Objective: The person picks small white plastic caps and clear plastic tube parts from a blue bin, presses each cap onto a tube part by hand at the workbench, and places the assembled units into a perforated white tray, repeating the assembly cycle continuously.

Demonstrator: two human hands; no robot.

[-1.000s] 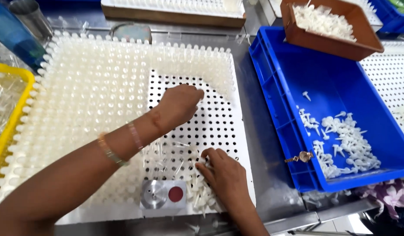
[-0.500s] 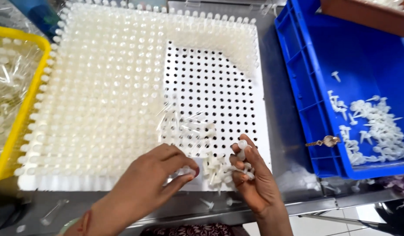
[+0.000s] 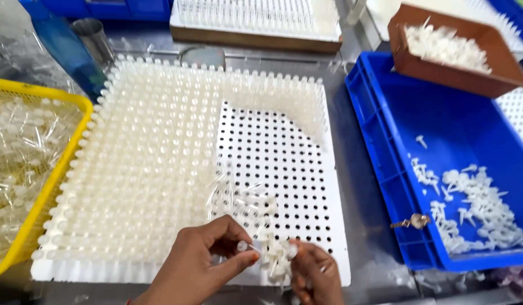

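A white perforated board (image 3: 284,164) lies in front of me, most of its holes filled with upright translucent white plastic pieces (image 3: 154,147); a patch on the right shows bare holes. My left hand (image 3: 202,265) pinches one small white piece between thumb and fingers at the board's near edge. Just to its right, my right hand (image 3: 315,277) cups a bunch of the same small white pieces (image 3: 275,257). Several loose pieces lie on the bare holes just beyond the hands.
A blue crate (image 3: 470,141) on the right holds loose white pieces, with a small metal object on its near-left rim. A brown tray (image 3: 459,73) of pieces rests on its far edge. A yellow basket (image 3: 41,175) of clear pieces stands at the left. Another filled board (image 3: 255,22) lies beyond.
My left hand has drawn back from the middle of the board to the near edge and now pinches one piece beside my right hand. The view shifted.
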